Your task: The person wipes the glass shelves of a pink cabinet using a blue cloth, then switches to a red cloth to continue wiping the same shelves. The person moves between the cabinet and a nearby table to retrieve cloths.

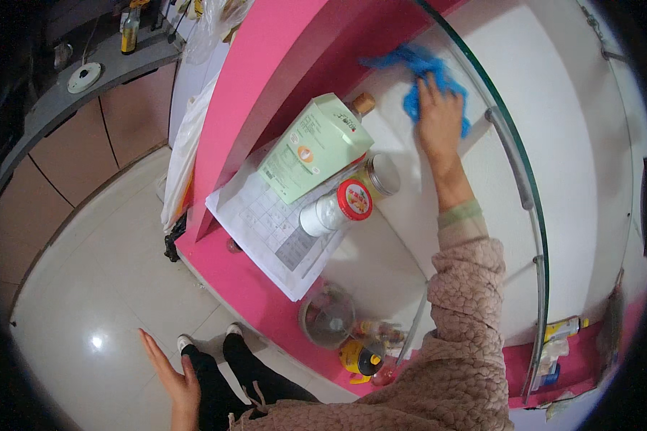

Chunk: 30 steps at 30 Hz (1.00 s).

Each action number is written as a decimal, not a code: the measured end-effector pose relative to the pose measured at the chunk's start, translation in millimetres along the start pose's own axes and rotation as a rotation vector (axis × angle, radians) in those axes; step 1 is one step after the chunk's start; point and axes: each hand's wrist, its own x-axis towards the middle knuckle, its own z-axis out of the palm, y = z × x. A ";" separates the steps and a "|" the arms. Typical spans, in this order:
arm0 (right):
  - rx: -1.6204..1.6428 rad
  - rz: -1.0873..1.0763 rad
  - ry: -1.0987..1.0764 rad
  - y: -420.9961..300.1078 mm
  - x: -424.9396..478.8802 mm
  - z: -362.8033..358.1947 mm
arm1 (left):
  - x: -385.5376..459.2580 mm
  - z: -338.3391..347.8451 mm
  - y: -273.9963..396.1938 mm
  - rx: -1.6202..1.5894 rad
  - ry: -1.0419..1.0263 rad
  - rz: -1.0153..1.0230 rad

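Observation:
Stretched out in front of me, my right hand [440, 121] holds a crumpled blue cloth [423, 63] flat against a white surface beside the pink panel [350, 51]. My left hand [177, 382] hangs over the floor with its fingers extended, thumb apart and nothing in it. Between the panel and my right arm is a pale green carton [315, 148] with printing, lying over a stack of papers [264, 218]. Next to it are a glass jar with a red lid [354, 200] and a jar with a silver lid [384, 174]. A cork-topped container [363, 103] is partly hidden behind the carton.
A curved glass shelf [509, 116] on metal brackets runs to the right of my arm. On the pink counter [242, 285] stand a transparent round container [327, 318] and a yellow-and-black bottle [358, 358]. A white plastic bag [186, 156] hangs at the panel's left edge. Tiled floor [86, 275] lies to the left.

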 end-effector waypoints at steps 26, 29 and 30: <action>-0.039 0.020 -0.652 98.8 -347.1 -50.9 | 1.3 -40.8 1.8 0.030 -0.009 0.119; -0.038 0.308 -0.546 94.4 -397.7 -79.2 | 1.6 -45.5 -7.1 0.001 0.016 0.109; -0.043 0.431 -0.449 93.9 -415.2 -87.1 | 5.2 -46.7 5.0 -0.037 0.003 0.104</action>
